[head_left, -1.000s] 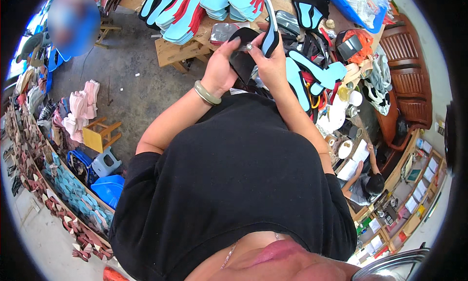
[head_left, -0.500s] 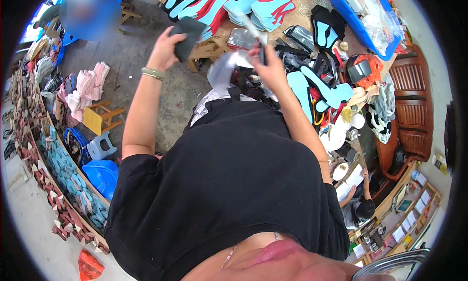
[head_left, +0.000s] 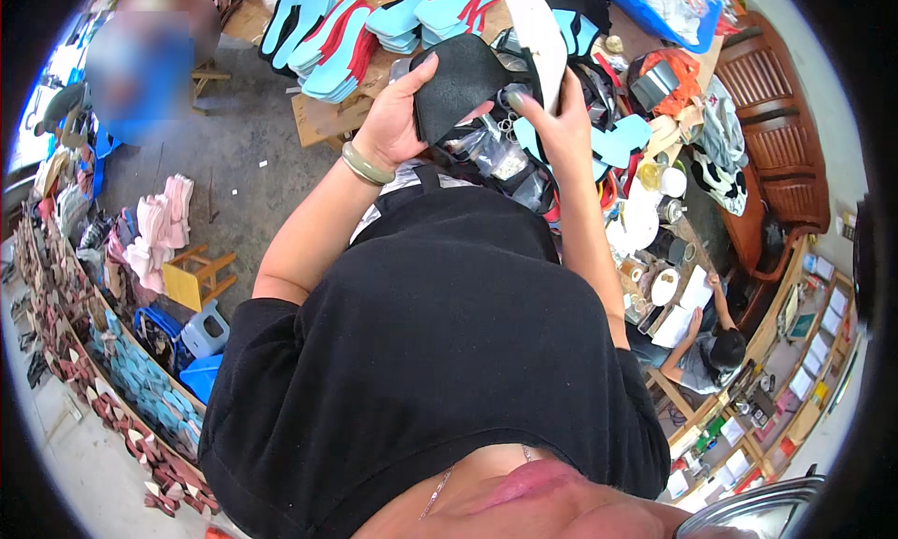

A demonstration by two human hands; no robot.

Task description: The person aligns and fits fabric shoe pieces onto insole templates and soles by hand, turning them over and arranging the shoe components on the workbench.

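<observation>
My left hand (head_left: 398, 114) is closed on a flat black leather-like piece (head_left: 458, 83), thumb on its face. In my right hand (head_left: 559, 128) is a white insole (head_left: 537, 36) with a dark edge, held upright. The two pieces are close together over the cluttered table; whether they touch I cannot tell. Below them lie clear plastic bags (head_left: 500, 156) and light-blue sole-shaped pieces (head_left: 619, 142). The fingers behind both held pieces are partly hidden.
Stacks of light-blue, red and black insoles (head_left: 346, 57) lie on the far table. A blue crate (head_left: 687, 39) stands far right, near a wooden bench (head_left: 772, 118). A small wooden stool (head_left: 192, 282) stands left. A seated person (head_left: 711, 347) handles papers at right.
My left hand has moved right with the black piece, bringing it beside the white insole. The insole has turned its broad white face into view. The surroundings have shifted in the picture.
</observation>
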